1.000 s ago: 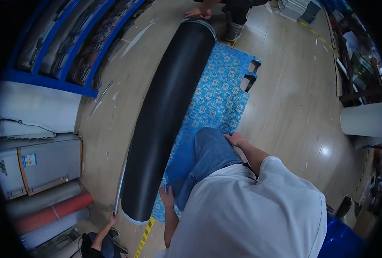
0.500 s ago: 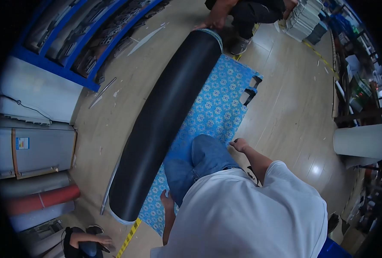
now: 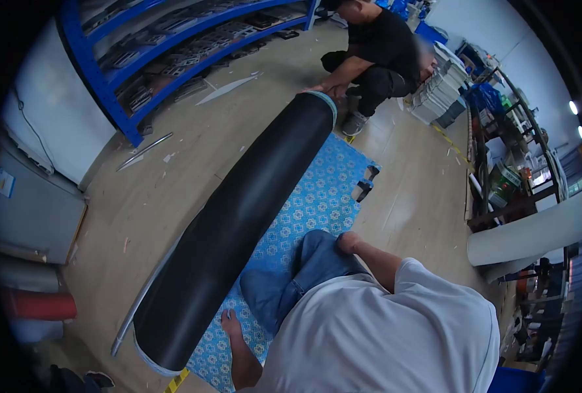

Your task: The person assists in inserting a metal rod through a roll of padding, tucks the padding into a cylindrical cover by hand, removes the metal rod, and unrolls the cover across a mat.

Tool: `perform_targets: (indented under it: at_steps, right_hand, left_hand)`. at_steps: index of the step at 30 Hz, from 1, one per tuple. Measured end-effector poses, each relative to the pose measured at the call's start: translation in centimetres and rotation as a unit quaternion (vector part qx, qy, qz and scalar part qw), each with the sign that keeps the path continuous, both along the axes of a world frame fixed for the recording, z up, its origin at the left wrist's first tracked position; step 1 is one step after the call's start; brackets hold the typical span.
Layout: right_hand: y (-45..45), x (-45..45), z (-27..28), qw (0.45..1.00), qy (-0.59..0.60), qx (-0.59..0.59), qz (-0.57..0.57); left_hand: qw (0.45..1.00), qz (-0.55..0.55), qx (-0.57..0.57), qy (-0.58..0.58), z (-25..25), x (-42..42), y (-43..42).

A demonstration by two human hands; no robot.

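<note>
A large black roll (image 3: 232, 229) of sheet material lies diagonally in front of me, with pale bluish layers at both ends. It rests along a blue patterned sheet (image 3: 310, 203) on the floor. My left hand (image 3: 230, 322) is low over this sheet, just right of the roll's near end, fingers slightly apart and holding nothing I can see. At my bent knee is my right hand (image 3: 350, 243), its fingers mostly hidden. A crouching co-worker (image 3: 382, 59) has their hands (image 3: 327, 90) at the roll's far end.
A metal tube (image 3: 143, 298) runs along the roll's left side, and a thin rod (image 3: 145, 151) lies farther left. Blue shelving (image 3: 127, 72) stands at the back left. A red roll (image 3: 42, 305) is at left, a large white roll (image 3: 533, 229) at right.
My view has tilted up, showing more of the co-worker and shelves. My right hand has come in to my knee from beside it. The black roll still lies along the sheet.
</note>
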State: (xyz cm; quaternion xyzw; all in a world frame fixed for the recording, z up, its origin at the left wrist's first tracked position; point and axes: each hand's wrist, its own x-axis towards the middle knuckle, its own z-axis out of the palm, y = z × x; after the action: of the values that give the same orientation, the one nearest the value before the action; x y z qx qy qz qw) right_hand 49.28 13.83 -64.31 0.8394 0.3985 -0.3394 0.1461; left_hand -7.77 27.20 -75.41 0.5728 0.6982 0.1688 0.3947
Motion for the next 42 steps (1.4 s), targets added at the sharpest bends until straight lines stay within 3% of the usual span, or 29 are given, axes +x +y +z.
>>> perform_targets:
  at_steps: [2,5,8,10,12,13,15,17,21,23,27,28,31,34,39,42]
  right_hand:
    - [2.8,-2.0,6.0,0.997,0.027,0.049,-0.049]
    - [5.0,-2.1,6.2,0.991,0.038,0.126,-0.023]
    - [6.1,-3.5,8.9,0.987,0.081,0.138,-0.022]
    - [5.3,-3.7,7.5,0.990,0.064,0.122,0.031]
    - [5.6,-3.1,7.1,0.990,0.041,0.099,0.096]
    - [6.5,-2.2,7.0,0.990,0.028,0.083,0.109]
    - [7.8,-1.2,6.5,0.990,0.009,0.047,0.130]
    - [9.5,0.6,7.2,0.986,0.018,0.056,0.153]
    - [12.7,2.8,11.5,0.984,0.045,0.104,0.137]
    - [12.6,6.9,8.5,0.981,0.060,0.104,0.149]
    - [10.0,12.5,2.9,0.993,0.040,0.081,0.074]
    - [9.7,13.5,1.4,0.996,0.034,0.071,0.042]
    - [7.3,16.1,0.1,0.988,0.050,0.118,-0.090]
    - [5.2,18.8,-1.3,0.953,0.090,0.176,-0.229]
    - [4.9,25.1,-5.9,0.903,0.059,0.255,-0.342]
    - [7.8,30.7,-6.7,0.873,0.033,0.319,-0.367]
  left_hand:
    - [0.999,0.011,-0.025,0.017,-0.8,-1.0,-1.3]
    - [0.997,0.016,-0.072,0.029,-1.6,-1.9,-3.9]
    - [0.992,0.002,-0.127,0.021,-2.3,-2.8,-6.3]
    - [0.988,-0.020,-0.151,0.006,-2.5,-3.2,-7.2]
    - [0.991,-0.047,-0.127,-0.002,-1.9,-2.5,-7.0]
    - [0.998,-0.034,-0.011,0.056,-1.8,-1.4,-7.2]
    - [1.000,-0.019,-0.013,0.006,2.1,0.2,-4.8]
    - [0.993,0.000,0.082,-0.081,0.6,1.2,-3.5]
    - [0.988,-0.042,0.140,-0.048,10.2,6.6,2.7]
    - [0.981,-0.053,0.176,-0.059,12.1,10.9,5.9]
    - [0.960,-0.112,0.253,-0.027,16.0,20.6,12.2]
    - [0.971,-0.126,0.202,-0.029,17.3,23.4,13.8]
    - [0.935,-0.261,0.239,0.013,18.2,32.3,19.1]
    - [0.894,-0.325,0.299,0.073,18.0,42.4,25.2]
    - [0.914,-0.285,0.221,0.185,14.3,57.5,32.4]
    - [0.902,-0.271,0.196,0.273,13.1,62.6,32.0]
